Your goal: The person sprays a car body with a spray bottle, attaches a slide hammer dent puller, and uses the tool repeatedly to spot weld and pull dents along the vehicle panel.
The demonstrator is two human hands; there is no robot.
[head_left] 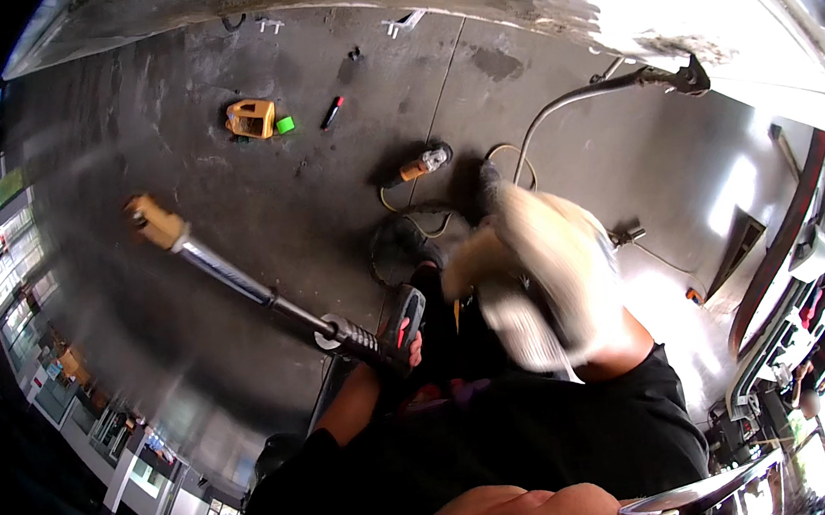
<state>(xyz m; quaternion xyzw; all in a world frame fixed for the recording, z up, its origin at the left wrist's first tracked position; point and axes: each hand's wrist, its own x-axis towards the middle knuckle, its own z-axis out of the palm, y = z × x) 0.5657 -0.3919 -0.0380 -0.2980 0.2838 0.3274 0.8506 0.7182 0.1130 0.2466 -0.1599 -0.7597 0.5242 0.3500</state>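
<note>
The long tool (233,271) slants from the left hand (412,346) toward 10 o'clock, its yellow head blurred over the floor (166,112). The left fingers are wrapped around its black grip; a smooth, shiny shaft runs down into a ribbed collar. The right hand (560,272), at 2 o'clock from the left, is covered by a pale cloth glove (soft and baggy, smeared by blur), so I cannot tell whether its fingers grip anything.

As far as shows, the tool is taken up but held well apart from the panel (467,5); no finished work can be made out. An orange grinder (423,164) lies at 12 o'clock on smooth, stained concrete, with a yellow boxy thing (262,117) and a green block (285,125) toward 11. The panel curves across 12 o'clock, scuffed and mottled.
</note>
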